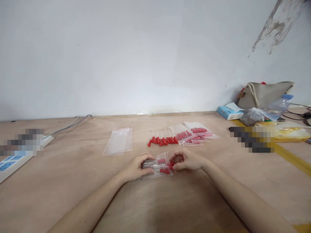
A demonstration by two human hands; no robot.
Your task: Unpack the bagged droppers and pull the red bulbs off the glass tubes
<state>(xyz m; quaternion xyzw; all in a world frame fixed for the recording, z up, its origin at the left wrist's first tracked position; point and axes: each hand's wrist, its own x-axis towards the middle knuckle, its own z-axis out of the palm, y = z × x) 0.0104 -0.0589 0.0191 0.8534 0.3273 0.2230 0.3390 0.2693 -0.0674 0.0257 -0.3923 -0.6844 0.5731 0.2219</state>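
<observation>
My left hand (139, 167) is wrapped round the lower part of a clear zip-lock bag (156, 174). Inside it lie several droppers (165, 171), clear tubes with red rubber bulbs pointing to the right. At the bag's mouth, my right hand (187, 160) has its fingers closed by the zip strip and a red bulb; its fingertips are partly hidden. Just beyond my hands, a row of loose droppers (165, 141) lies with the bulbs towards me. To their right, filled zip-lock bags (194, 134) overlap in a pile. Flat bags (117, 142) lie to the left.
A white power strip (24, 158) with a grey cable (68, 126) is at the left. Along the right stand a blue tissue pack (229, 111), a grey bag (267, 94) and plastic packages. A wall closes off the table's (73, 181) back.
</observation>
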